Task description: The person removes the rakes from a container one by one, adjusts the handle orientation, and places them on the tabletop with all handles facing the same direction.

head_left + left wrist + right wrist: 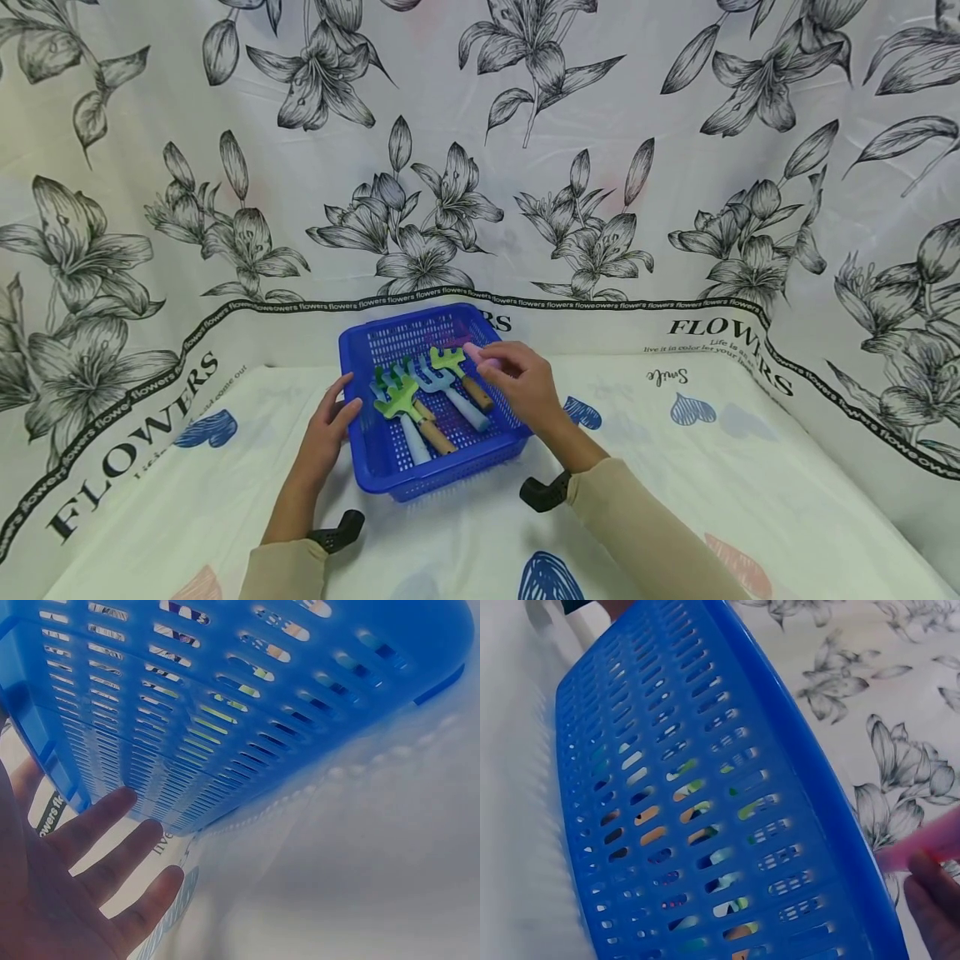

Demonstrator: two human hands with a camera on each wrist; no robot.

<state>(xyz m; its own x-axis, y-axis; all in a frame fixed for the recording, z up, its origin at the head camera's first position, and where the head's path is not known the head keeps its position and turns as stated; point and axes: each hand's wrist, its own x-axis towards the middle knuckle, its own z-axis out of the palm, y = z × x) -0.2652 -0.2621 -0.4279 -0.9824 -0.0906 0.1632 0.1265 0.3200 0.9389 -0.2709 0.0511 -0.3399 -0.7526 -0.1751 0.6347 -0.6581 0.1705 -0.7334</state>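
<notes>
A blue plastic basket [401,483] with slotted sides holds several small garden hand tools. Among them are a lime-green hand rake [401,400] with a wooden handle, a light-blue hand fork [442,382], and another lime-green rake [448,360] near the right side. My right hand [521,379] pinches a pink handle [926,844] over the basket's right rim; the tool's far end is hard to make out. Beside the left rim is my left hand [326,425], fingertips right at the edge. In the left wrist view its fingers [112,874] are spread and nearly straight outside the slotted wall.
The basket stands on a white cloth [645,517] printed with blue and pink hearts. Behind it hangs a white curtain [525,250] with black lily drawings and a dark lettered band. A black wrist mount [546,493] sits at the right cuff, another [339,532] at the left.
</notes>
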